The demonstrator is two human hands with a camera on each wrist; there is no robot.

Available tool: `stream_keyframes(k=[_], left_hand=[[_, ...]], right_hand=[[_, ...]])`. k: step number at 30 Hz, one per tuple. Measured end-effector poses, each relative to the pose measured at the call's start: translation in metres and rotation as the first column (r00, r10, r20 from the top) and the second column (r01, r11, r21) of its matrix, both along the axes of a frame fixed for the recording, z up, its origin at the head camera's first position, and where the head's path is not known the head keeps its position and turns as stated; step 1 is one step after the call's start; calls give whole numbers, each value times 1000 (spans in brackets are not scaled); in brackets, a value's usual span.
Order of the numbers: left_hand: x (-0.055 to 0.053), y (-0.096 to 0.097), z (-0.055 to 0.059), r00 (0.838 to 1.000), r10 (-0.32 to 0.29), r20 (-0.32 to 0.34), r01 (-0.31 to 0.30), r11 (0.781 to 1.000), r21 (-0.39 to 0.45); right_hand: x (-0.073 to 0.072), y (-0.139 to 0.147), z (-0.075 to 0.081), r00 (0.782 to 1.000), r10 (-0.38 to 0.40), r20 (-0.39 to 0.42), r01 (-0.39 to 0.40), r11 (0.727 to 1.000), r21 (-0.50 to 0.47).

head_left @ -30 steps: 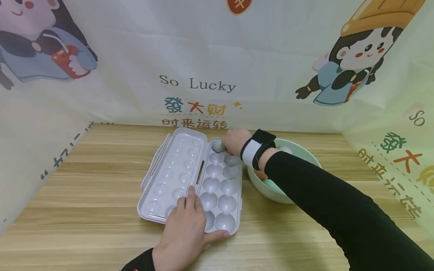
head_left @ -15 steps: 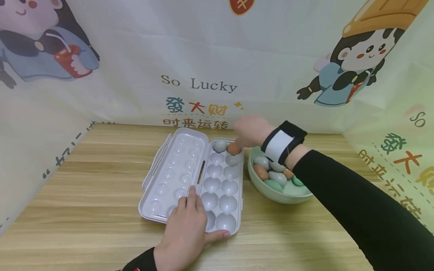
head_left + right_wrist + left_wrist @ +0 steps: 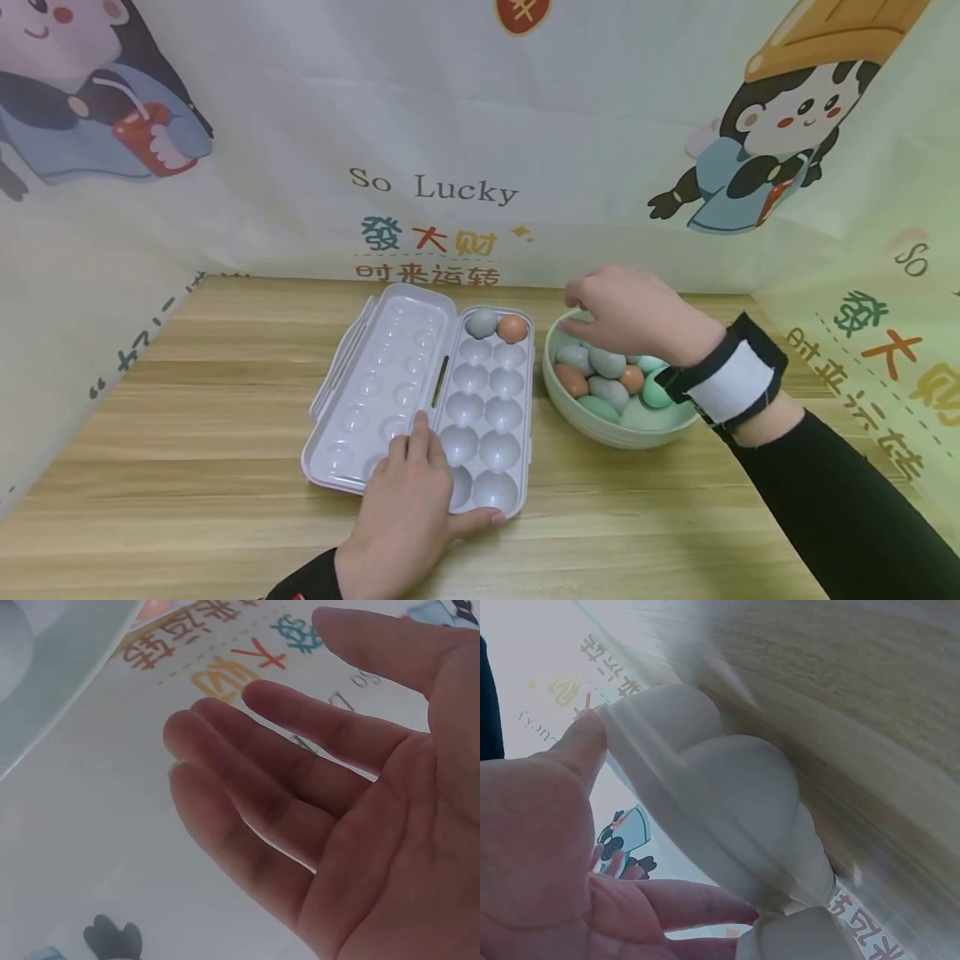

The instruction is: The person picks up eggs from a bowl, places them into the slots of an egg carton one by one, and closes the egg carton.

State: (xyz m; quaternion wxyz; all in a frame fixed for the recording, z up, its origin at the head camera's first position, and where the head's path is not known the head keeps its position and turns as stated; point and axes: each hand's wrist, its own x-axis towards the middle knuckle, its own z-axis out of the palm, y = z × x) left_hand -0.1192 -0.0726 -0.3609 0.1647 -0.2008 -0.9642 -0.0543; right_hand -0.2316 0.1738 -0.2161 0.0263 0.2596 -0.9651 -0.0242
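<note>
Our right hand (image 3: 637, 312) over the bowl (image 3: 600, 429)

Fingers loosely parted, it has moved away from the brown egg (image 3: 513, 327) in the egg carton (image 3: 502, 414). Our left hand (image 3: 408, 492), fingers extended, touches the carton's near end. The carton's long axis points at the back edge of the desk (image 3: 187, 450), its far end close by.

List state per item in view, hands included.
Egg carton: open, far row filled, other visible cups empty
Carton's grey egg: seated
Carton's brown egg: seated
Green bowl: upright, holding eggs
Left hand: resting on carton
Right hand: near bowl rim, fingers relaxed, empty
</note>
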Motion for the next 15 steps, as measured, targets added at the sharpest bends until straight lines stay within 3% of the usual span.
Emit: stream_keyframes(k=[6, 11, 15], left_hand=[[0, -3, 2, 1000, 3, -2, -3, 1000, -1], [0, -4, 1, 1000, 10, -15, -10, 1000, 2], [0, -3, 1, 1000, -3, 5, 3, 1000, 12]], right_hand=[[21, 15, -3, 999, -35, -7, 34, 993, -113], [34, 32, -9, 998, -55, 1, 53, 968, -246], [40, 46, -17, 998, -70, -4, 66, 958, -278]])
